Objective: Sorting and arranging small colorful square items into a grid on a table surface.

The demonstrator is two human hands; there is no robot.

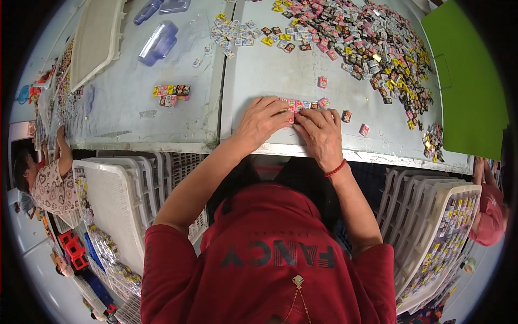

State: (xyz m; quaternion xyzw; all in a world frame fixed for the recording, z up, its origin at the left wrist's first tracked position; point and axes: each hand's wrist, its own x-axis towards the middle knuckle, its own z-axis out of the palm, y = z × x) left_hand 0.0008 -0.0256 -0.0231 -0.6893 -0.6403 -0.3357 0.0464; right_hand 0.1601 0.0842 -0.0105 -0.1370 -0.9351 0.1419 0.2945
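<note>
A person in a red shirt [270,232] sits or stands at a pale table [253,70], both bare hands meeting near its closest edge. Between them is a small block of boxes [299,105], pink, white and dark ones set side by side, partly covered by the fingers. The left hand [264,121] is clamped on the block from nine o'clock, fingers bent onto it. The right hand [321,132], below which a red bracelet [335,168] circles the wrist, is clamped on it from three o'clock; how firmly either one squeezes cannot be told.

Clock directions run from the hands, with twelve at the far side. A loose pink box [322,82] lies near, at one o'clock; a dark box [347,116] sits at three, just beside the right hand. A big spread of mixed boxes [377,48] fills one to two o'clock, and pale boxes [234,33] are scattered at eleven. Toward nine to ten, well apart, is a grouped stack of boxes [171,93], with a clear bluish plastic tray [159,43] at ten. White crates stand below the table at eight [124,200] and near four [437,237].
</note>
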